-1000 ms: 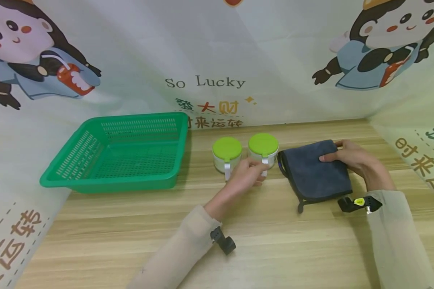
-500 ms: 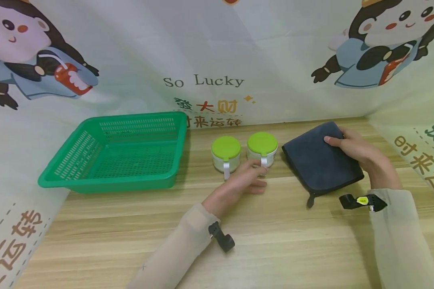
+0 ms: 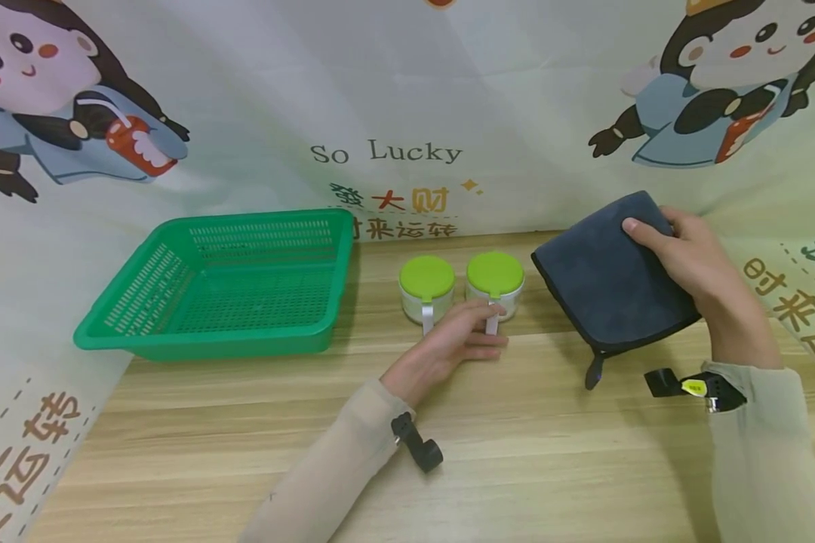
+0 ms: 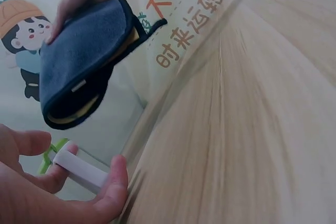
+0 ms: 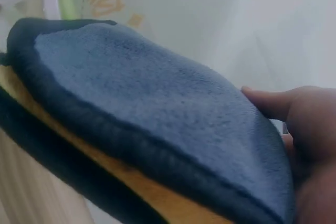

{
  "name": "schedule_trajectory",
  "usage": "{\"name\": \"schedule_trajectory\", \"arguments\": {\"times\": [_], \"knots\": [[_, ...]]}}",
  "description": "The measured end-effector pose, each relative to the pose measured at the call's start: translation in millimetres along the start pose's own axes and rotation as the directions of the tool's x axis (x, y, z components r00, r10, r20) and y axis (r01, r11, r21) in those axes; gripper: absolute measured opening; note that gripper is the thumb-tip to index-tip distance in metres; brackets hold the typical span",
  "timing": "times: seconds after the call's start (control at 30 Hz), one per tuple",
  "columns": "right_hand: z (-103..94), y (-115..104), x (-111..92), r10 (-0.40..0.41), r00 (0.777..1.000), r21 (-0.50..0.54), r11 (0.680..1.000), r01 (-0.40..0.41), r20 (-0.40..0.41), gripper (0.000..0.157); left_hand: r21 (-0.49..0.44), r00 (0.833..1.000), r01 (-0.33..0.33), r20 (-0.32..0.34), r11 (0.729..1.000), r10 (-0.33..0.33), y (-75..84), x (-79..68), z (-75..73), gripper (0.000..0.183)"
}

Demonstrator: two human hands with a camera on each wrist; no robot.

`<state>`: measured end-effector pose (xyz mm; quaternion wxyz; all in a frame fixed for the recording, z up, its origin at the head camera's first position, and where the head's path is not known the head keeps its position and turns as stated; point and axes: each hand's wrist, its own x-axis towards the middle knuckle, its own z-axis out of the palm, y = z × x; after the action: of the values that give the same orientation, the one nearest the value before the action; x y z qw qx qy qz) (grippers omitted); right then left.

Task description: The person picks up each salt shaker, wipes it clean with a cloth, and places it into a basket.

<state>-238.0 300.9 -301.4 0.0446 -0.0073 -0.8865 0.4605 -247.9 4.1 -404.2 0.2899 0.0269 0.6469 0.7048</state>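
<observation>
My right hand (image 3: 699, 260) holds a folded dark blue towel (image 3: 614, 275), thumb on top and the other fingers behind. The towel has black edging, a hanging loop and, in the right wrist view, an orange inner face (image 5: 157, 190). Two jars with lime-green lids and white handles stand side by side: a left jar (image 3: 426, 283) and a right jar (image 3: 496, 275). My left hand (image 3: 448, 339) is at the right jar's handle (image 4: 81, 170), its fingers fairly straight and spread in the head view. In the left wrist view one finger passes behind that handle.
A green plastic basket (image 3: 210, 353) with slotted sides sits left of the jars. The wooden tabletop (image 3: 516, 452) runs up to a printed cloth backdrop (image 3: 516, 113) at the back and sides.
My right hand has raised the towel and moved it right and toward the back, away from the right jar. My left fingers have spread from a pinch at the right jar's handle.
</observation>
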Motion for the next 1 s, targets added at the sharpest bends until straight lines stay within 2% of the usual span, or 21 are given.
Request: {"name": "schedule_trajectory", "arguments": {"times": [0.17, 0.33, 0.5, 0.73, 1.0], "knots": [[-0.6, -8, -6, -0.022, 0.997, 0.004, 1.000, 0.022, -0.069, 0.041, 0.022, 1.000, -0.022, -0.017, 1.000, 0.022, -1.9, 2.5, -0.6, 0.038], [-1.1, -13, -11, -0.056, 0.994, 0.018, 0.998, 0.058, -0.099, 0.028, 0.039, 0.997, -0.059, -0.052, 0.997, 0.061, -3.0, 4.1, -1.4, 0.033], [-0.4, -18, -15, -0.104, 0.981, 0.005, 0.994, 0.106, -0.162, 0.025, 0.047, 0.994, -0.079, -0.069, 0.996, 0.082, 1.3, 0.4, 0.1, 0.030], [1.1, -27, -21, -0.154, 0.951, 0.061, 0.983, 0.176, -0.270, 0.008, 0.040, 0.984, -0.152, -0.084, 0.988, 0.155, 23.9, -16.8, 4.5, 0.028], [4.4, -42, -31, -0.223, 0.934, 0.073, 0.965, 0.253, -0.279, 0.004, 0.036, 0.975, -0.199, -0.098, 0.979, 0.201, 49.4, -39.5, -2.7, 0.027]]}}
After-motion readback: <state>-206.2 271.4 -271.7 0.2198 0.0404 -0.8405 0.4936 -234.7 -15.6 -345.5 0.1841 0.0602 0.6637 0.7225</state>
